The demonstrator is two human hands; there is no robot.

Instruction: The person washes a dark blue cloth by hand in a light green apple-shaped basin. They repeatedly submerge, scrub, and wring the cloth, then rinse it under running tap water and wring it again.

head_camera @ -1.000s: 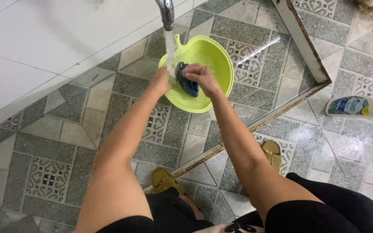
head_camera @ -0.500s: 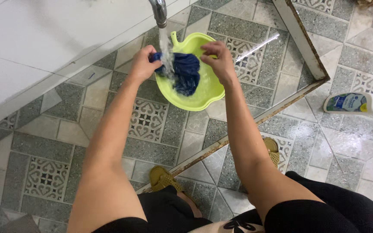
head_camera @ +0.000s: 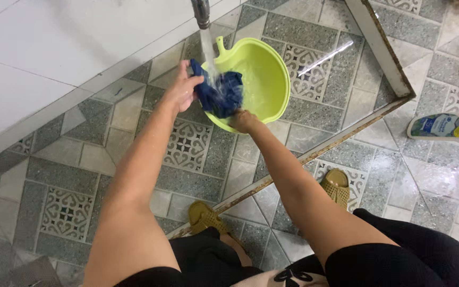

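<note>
The dark blue cloth (head_camera: 220, 94) is gripped at its upper corner by the left hand (head_camera: 183, 89) and bunched at its lower end in the clenched right hand (head_camera: 241, 119), directly beneath the tap (head_camera: 201, 13) and over the near rim of the lime-green basin (head_camera: 264, 79). For a good rinse, the cloth is best kept spread under the stream of water (head_camera: 209, 50) and inside the basin's rim, so that runoff is caught and not spilled onto the patterned tile floor (head_camera: 187, 175) below the basin.

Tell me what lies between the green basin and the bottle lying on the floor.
In the head view, a raised threshold strip crosses between green basin and bottle; otherwise bare patterned tile.
</note>
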